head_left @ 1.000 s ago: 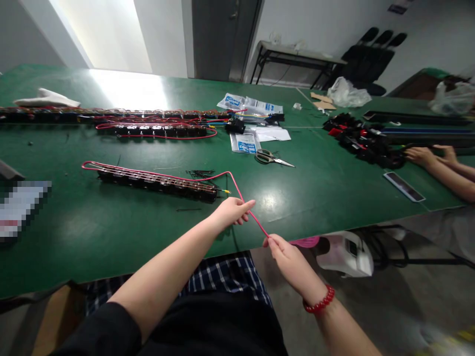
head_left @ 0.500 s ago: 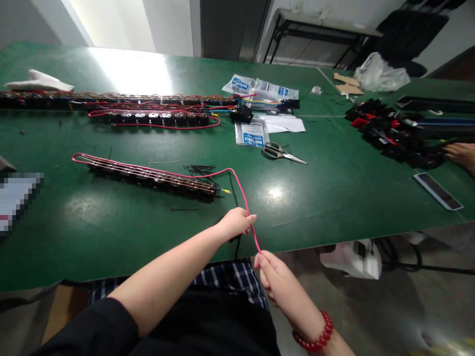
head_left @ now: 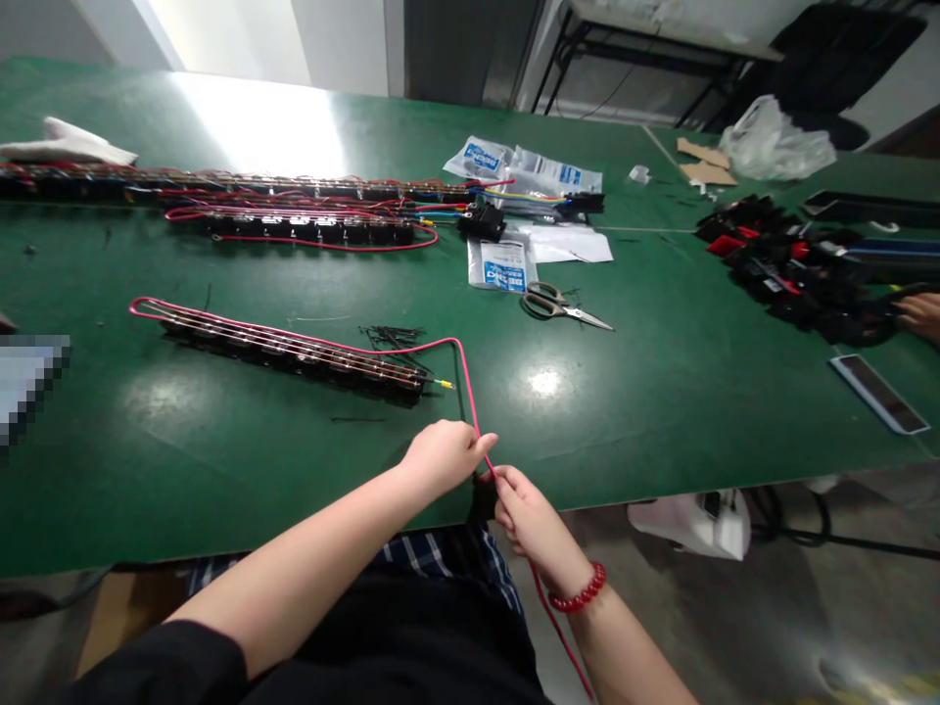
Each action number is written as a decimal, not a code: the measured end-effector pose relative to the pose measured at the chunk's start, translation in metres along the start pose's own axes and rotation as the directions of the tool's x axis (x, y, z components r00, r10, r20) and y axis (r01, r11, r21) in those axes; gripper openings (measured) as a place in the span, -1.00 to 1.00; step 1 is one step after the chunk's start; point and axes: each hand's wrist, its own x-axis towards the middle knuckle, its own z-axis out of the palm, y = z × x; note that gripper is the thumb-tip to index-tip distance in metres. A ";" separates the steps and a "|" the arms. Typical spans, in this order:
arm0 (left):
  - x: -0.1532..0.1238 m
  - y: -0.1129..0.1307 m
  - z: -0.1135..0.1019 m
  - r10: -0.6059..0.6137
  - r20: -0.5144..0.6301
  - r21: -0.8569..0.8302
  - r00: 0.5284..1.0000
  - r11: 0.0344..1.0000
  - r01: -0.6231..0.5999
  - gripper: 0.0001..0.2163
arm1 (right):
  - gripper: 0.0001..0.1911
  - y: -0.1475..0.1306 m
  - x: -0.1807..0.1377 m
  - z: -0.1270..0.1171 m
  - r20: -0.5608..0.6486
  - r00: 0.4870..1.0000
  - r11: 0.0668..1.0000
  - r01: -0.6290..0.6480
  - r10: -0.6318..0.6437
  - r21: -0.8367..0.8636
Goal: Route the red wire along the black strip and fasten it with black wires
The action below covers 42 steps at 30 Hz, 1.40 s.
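My left hand [head_left: 441,453] and my right hand [head_left: 527,517] are both closed on one red wire [head_left: 464,377] at the near edge of the green table [head_left: 661,382]. The two hands almost touch. From them the wire climbs, bends left and runs along a long black strip of parts [head_left: 294,348], looping round its far left end. Below my right hand the wire's loose end hangs past my wrist, which wears a red bead bracelet. A short yellow-tipped lead [head_left: 443,384] sticks out of the strip's right end, beside a small heap of black cable ties [head_left: 393,336].
More wired strips [head_left: 294,227] lie along the table's far side. Scissors [head_left: 562,305] and plastic bags [head_left: 499,269] sit right of centre. A pile of black and red parts [head_left: 785,269] is at the right, where another person's hand [head_left: 921,315] rests near a phone [head_left: 877,394].
My right hand has slid up the red wire toward my left hand, closing the gap, and the wire's free end now trails below my right wrist. The view has tilted downward.
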 end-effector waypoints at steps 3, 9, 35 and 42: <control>-0.004 0.000 -0.028 0.210 -0.322 0.347 0.923 0.933 -0.091 -0.66 | -0.69 0.005 0.006 -0.011 -0.043 0.998 0.979 0.039 -0.049 -0.198; 0.032 -0.018 -0.084 0.373 -0.479 0.533 0.794 0.843 -0.074 -0.77 | -0.71 -0.001 -0.003 -0.041 -0.103 0.975 0.936 0.156 -0.197 -0.316; 0.052 -0.022 -0.111 0.329 -0.420 0.542 0.846 0.838 -0.057 -0.75 | -0.50 -0.094 0.013 -0.125 -0.150 0.693 0.327 0.130 -0.705 -0.936; 0.033 -0.022 -0.108 0.171 -0.595 0.459 0.786 0.874 0.157 -0.68 | -0.57 -0.085 0.049 -0.069 0.036 0.817 0.360 0.292 -0.576 -0.886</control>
